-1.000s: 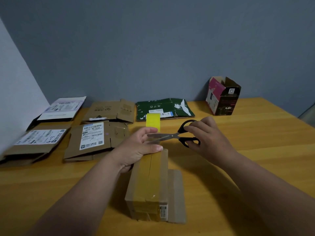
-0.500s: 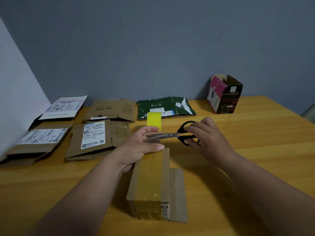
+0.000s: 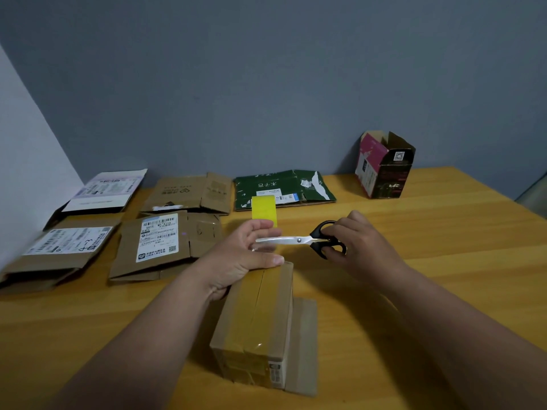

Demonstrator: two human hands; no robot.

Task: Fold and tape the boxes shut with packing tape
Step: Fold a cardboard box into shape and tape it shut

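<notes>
While our left hand [image 3: 239,255] pinches yellow packing tape [image 3: 264,215] above the taped brown cardboard box [image 3: 254,324], blades meet it. Our right hand [image 3: 355,247] grips black-handled steel scissors [image 3: 302,240].

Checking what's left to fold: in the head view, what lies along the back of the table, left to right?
White-labelled flat box → plain brown flat box → green flat box → upright pink-and-black box, top flaps open.

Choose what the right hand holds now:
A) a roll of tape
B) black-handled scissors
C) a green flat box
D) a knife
B: the right hand has its fingers through the black handles of the scissors, whose closed blades point toward the left hand above the taped box.
</notes>
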